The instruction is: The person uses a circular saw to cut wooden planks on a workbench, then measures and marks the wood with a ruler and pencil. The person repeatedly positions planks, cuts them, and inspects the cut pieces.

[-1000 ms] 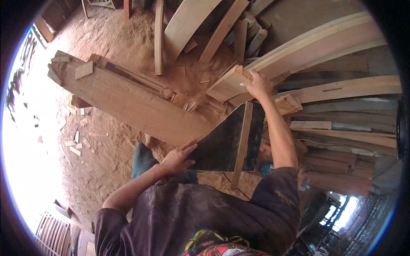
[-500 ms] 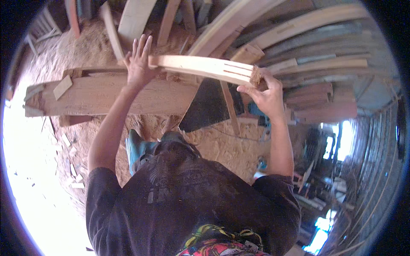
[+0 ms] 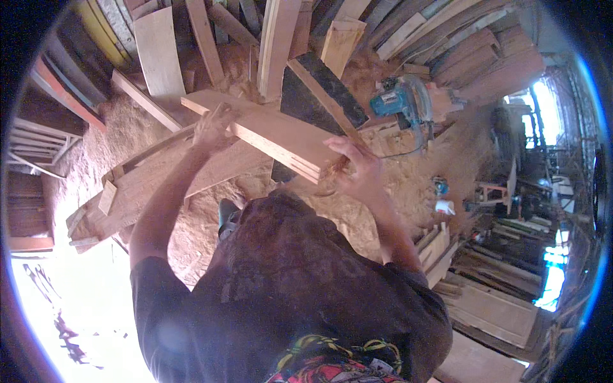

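Observation:
A thick wooden board is held up in front of me, slanting from far left to near right. Slots are cut in its narrow edge at the right end, where the wood looks rough. My left hand is closed on the near edge toward the left end, its fingers bent against the wood. Around the right end wraps my right hand, partly hidden by the board. Below lies a long wide plank, with a small wood offcut on its left part.
A teal circular saw with a cord sits on the sawdust to the right. Beside the board is a black panel. Timber pieces lean along the far side. More boards are stacked at the near right.
The board has turned, its right end coming nearer and its wide face now showing. My left fingers, spread before, are now bent on its edge. My view has swung right, bringing the saw into sight.

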`<state>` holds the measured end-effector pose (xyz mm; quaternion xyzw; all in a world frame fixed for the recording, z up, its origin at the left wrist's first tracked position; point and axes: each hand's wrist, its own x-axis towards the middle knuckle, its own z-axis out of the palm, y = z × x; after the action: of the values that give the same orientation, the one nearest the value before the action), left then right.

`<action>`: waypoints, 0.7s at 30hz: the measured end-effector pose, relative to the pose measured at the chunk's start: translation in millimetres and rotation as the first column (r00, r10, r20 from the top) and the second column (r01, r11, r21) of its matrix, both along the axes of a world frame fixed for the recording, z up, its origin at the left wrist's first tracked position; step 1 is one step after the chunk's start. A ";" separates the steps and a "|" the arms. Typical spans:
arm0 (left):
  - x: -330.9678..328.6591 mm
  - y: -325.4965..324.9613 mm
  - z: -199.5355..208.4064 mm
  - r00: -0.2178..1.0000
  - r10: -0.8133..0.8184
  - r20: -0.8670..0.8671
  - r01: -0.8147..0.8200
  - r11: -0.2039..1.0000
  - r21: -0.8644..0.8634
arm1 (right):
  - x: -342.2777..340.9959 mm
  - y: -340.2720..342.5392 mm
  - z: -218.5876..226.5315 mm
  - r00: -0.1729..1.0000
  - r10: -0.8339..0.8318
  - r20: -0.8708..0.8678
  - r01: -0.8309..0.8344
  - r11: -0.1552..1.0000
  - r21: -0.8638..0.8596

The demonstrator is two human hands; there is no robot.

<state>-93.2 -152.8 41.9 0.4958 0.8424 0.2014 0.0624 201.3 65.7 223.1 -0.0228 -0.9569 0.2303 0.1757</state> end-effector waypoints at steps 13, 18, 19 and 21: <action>3.0 19.2 52.9 0.958 -0.164 -0.234 0.053 0.907 -0.418 | 42.4 33.5 -95.2 0.988 -0.154 0.008 0.153 0.974 -0.169; 13.1 10.9 121.2 0.918 -0.310 -0.246 0.095 0.775 -0.625 | 66.8 126.1 -170.4 0.821 -0.550 0.153 0.512 0.828 0.230; 13.6 15.2 131.4 0.929 -0.323 -0.181 0.100 0.690 -0.717 | 64.3 140.8 -189.5 0.782 -0.588 0.205 0.534 0.803 0.265; 17.9 14.3 148.0 0.918 -0.368 -0.145 0.138 0.642 -0.754 | 52.2 163.6 -216.2 0.721 -0.605 0.337 0.546 0.796 0.261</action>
<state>-75.3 -138.5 189.9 0.5671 0.7727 -0.2360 0.1603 253.6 229.3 6.9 -0.3538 -0.9307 0.0849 0.0383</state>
